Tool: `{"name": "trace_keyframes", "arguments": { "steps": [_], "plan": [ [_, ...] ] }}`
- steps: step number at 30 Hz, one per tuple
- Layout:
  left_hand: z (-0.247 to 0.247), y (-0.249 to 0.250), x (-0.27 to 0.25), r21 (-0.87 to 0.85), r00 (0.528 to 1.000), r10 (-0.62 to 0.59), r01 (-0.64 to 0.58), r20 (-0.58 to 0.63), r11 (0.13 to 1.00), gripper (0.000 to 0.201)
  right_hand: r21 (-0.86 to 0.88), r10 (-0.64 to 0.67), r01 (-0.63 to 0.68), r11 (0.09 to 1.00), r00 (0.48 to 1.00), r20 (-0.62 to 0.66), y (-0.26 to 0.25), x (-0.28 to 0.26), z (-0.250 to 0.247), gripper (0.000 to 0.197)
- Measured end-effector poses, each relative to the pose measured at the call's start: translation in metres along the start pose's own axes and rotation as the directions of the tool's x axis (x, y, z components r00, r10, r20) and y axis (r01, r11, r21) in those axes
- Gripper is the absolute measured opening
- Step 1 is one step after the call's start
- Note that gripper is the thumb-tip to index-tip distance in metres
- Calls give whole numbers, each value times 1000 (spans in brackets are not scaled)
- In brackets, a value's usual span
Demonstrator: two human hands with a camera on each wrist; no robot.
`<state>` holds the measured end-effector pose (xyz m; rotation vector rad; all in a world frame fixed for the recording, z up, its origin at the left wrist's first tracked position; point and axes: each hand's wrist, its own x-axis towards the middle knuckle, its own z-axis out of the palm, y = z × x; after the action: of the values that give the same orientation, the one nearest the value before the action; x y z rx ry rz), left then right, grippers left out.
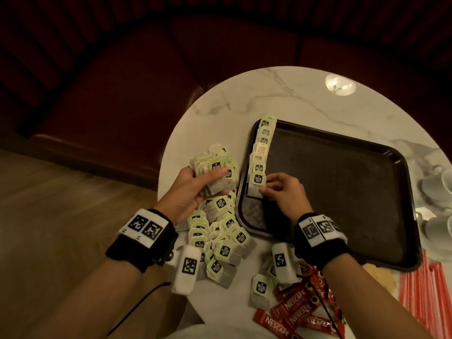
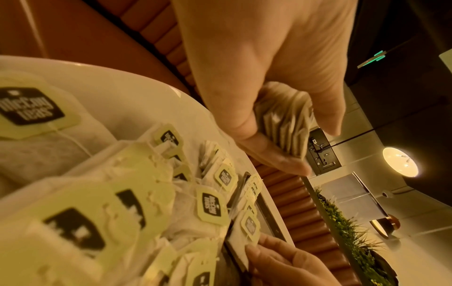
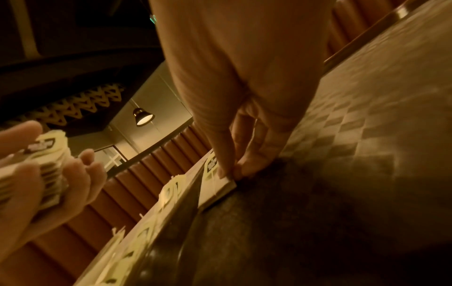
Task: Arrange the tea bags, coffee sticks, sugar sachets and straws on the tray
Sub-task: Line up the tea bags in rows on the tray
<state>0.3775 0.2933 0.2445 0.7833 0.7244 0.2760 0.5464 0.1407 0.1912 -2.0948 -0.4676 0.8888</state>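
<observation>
A dark tray [image 1: 342, 187] lies on the round marble table. Along its left rim runs a row of green-tagged tea bags [image 1: 261, 148]. My right hand [image 1: 281, 192] pinches the nearest tea bag [image 1: 257, 183] of that row by its right edge, low on the tray floor; the right wrist view shows the same tea bag [image 3: 216, 185] under my fingertips [image 3: 226, 172]. My left hand [image 1: 195, 184] grips a thick stack of tea bags [image 1: 215, 174] just left of the tray, and that stack [image 2: 286, 120] is fanned between thumb and fingers. A loose heap of tea bags [image 1: 220, 241] lies beneath.
Red coffee sticks [image 1: 300, 311] lie at the table's near edge, right of a lone tea bag [image 1: 260, 288]. Red-and-white straws [image 1: 425, 292] lie at the right, a tan sachet [image 1: 376, 271] beside them. White cups [image 1: 437, 189] stand at the far right. A dark red sofa curves behind.
</observation>
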Motion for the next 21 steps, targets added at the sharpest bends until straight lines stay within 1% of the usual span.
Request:
{"name": "trace_keyframes", "arguments": {
  "steps": [3, 6, 12, 14, 17, 19, 21],
  "plan": [
    [0, 0, 0, 14, 1000, -8, 8, 3, 1000, 53, 3, -21, 21, 1000, 1000, -22, -3, 2, 4, 28],
    [0, 0, 0, 22, 1000, -13, 13, -2, 1000, 55, 14, -33, 34, 999, 998, -57, -3, 2, 7, 31],
    [1, 0, 0, -24, 999, -33, 33, -14, 999, 44, 36, -35, 38, 999, 995, -90, -1, 1, 11, 29],
    [1, 0, 0, -40, 999, -42, 41, -17, 998, 47, 35, -41, 44, 998, 995, -86, -2, -2, 10, 31],
    [1, 0, 0, -53, 998, -51, 49, -26, 997, 55, -2, -55, 55, 998, 998, -36, -4, -6, 10, 43],
    [2, -1, 0, -59, 998, -53, 51, -22, 997, 56, -51, -71, 70, 996, 997, -10, -3, -8, 13, 51],
    [2, -2, -1, -59, 998, -61, 60, -15, 996, 54, -82, -86, 85, 993, 996, -14, -2, -8, 17, 55]
  ]
}}
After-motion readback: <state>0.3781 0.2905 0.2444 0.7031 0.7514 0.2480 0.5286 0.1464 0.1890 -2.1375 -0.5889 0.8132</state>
